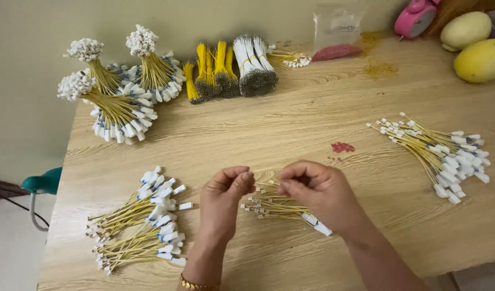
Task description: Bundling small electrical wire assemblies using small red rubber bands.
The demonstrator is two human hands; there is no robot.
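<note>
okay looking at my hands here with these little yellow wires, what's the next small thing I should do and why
Probably lay the wire pinched between your left hand and right hand onto the small pile of yellow wires beneath them, white plugs aligned. Both hands pinch at the same spot above that pile, which is much smaller than the finished piles at left.

I saw a bench [323,124] of pale wood grain with a matt finish. The wires [277,207] under my hands looked like smooth yellow plastic with glossy white plastic plugs [317,223]. A gold metal bracelet [196,284] shone on my left wrist.
</note>
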